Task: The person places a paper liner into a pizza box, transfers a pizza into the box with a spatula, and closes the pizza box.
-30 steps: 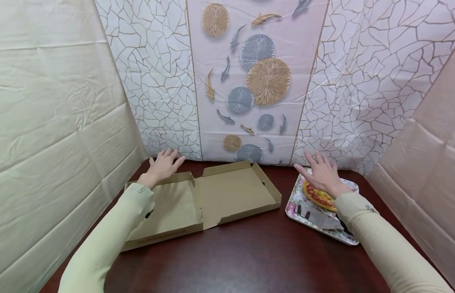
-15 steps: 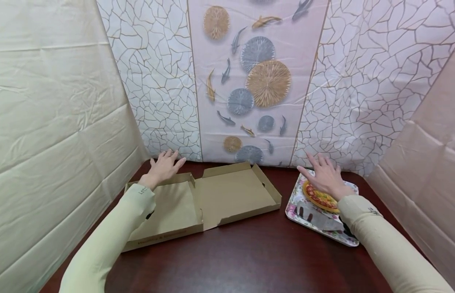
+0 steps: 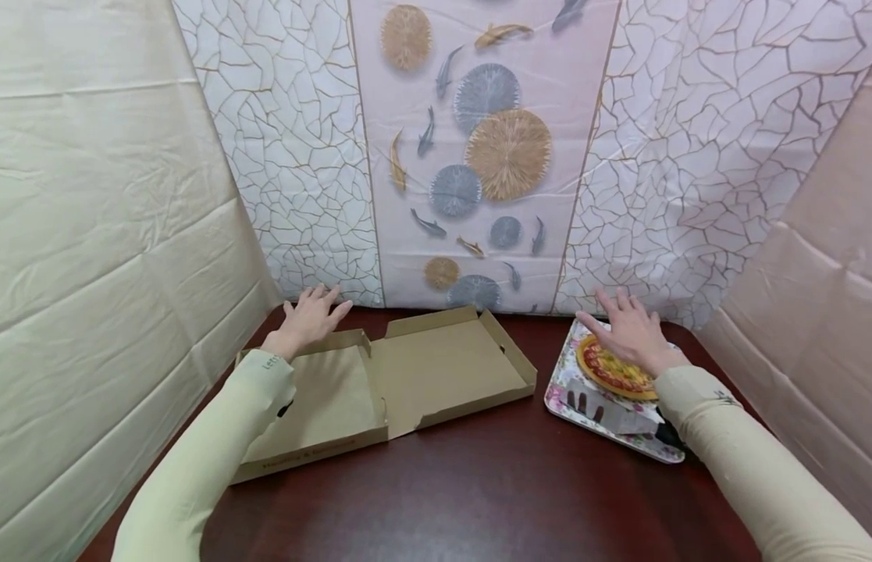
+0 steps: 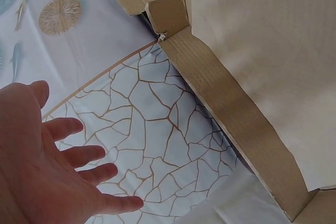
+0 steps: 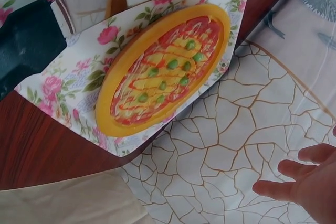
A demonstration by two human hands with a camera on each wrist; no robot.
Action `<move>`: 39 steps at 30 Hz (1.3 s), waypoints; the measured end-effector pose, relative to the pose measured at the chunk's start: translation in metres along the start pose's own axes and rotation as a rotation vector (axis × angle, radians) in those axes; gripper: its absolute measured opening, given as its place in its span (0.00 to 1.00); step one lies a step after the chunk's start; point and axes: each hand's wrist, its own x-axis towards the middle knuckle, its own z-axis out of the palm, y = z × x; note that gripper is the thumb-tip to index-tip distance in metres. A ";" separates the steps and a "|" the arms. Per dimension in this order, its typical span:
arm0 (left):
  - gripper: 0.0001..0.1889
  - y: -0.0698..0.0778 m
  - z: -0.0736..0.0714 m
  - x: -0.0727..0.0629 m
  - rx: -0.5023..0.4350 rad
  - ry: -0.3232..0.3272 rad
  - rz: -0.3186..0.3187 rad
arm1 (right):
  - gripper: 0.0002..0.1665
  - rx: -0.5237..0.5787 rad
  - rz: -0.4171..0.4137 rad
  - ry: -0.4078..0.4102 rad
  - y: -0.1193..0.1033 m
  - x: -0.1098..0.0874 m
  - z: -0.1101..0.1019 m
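With its fingers spread, my left hand [image 3: 309,320] hovers over the back edge of an opened cardboard pizza box [image 3: 450,363], holding nothing. Its left half has a paper liner [image 4: 273,66]. At the right, my right hand [image 3: 635,334] is held above a floral tray [image 3: 562,390], fingers extended and nothing in its grasp. On that tray lies a small oval-looking pizza [image 5: 168,72] with a yellow crust and green bits on top. In front of it rests a metal pizza server [image 3: 621,417] with a slotted blade and dark handle [image 5: 29,43], partly behind my right sleeve.
Everything stands on a dark red-brown table [image 3: 450,492]. A patterned cloth backdrop [image 3: 471,234] rises right behind the box and tray. Pale fabric walls [image 3: 112,273] close in the left and right sides.
My right hand has shifted a little to the right, uncovering more of the pizza and the server's handle. The left hand stays over the box; the head view has turned slightly.
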 end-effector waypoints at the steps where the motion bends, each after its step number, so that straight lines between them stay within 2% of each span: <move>1: 0.35 0.000 0.000 0.000 -0.004 0.000 0.001 | 0.50 -0.003 0.002 -0.001 0.000 0.000 -0.001; 13: 0.34 -0.001 0.001 0.002 -0.026 -0.011 0.011 | 0.51 0.012 0.026 -0.004 0.012 -0.006 -0.005; 22: 0.35 -0.004 0.000 -0.001 -0.009 -0.003 0.018 | 0.52 -0.088 0.030 0.026 0.021 -0.014 -0.007; 24: 0.35 -0.005 -0.002 -0.002 -0.007 -0.004 0.014 | 0.52 -0.098 0.032 0.007 0.025 -0.015 -0.008; 27: 0.35 -0.006 -0.004 -0.004 -0.008 -0.007 0.011 | 0.48 -0.104 0.033 -0.036 0.030 -0.017 -0.008; 32: 0.35 -0.004 -0.007 -0.001 -0.010 0.000 0.003 | 0.31 -0.081 0.069 -0.168 0.036 -0.022 -0.011; 39: 0.34 -0.001 -0.006 0.000 -0.012 -0.001 0.002 | 0.25 -0.049 0.128 -0.329 0.042 -0.029 -0.014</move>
